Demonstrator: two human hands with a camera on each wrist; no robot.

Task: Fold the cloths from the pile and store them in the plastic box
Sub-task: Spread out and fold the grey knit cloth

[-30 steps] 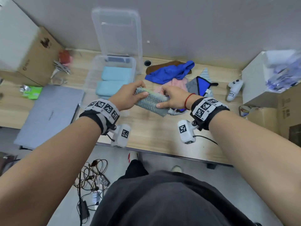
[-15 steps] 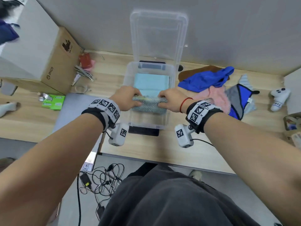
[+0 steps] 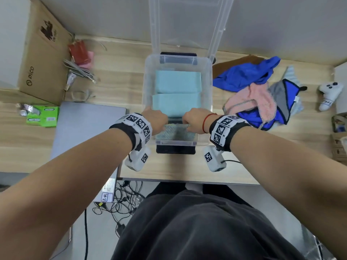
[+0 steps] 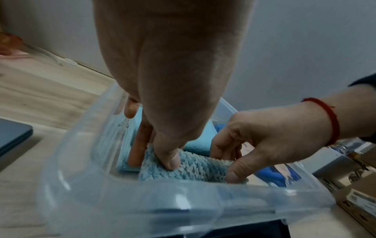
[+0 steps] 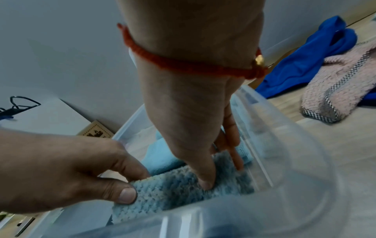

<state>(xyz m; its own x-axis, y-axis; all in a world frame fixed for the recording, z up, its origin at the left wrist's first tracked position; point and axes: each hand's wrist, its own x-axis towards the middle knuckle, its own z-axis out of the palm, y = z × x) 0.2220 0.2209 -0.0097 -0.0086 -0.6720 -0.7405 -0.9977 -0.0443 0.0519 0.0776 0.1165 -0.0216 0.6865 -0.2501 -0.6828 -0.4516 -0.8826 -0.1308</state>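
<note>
Hands: left (image 3: 156, 120) and right (image 3: 193, 119) each pinch an end of grey-blue cloth (image 3: 176, 133), inside box (image 3: 148, 87), beside two folded cloths (image 3: 177, 93).

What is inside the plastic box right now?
Inside the plastic box lie two folded light blue cloths, and both hands hold a fuzzy blue-grey cloth at the near end. The floor under the cloths is covered.
</note>
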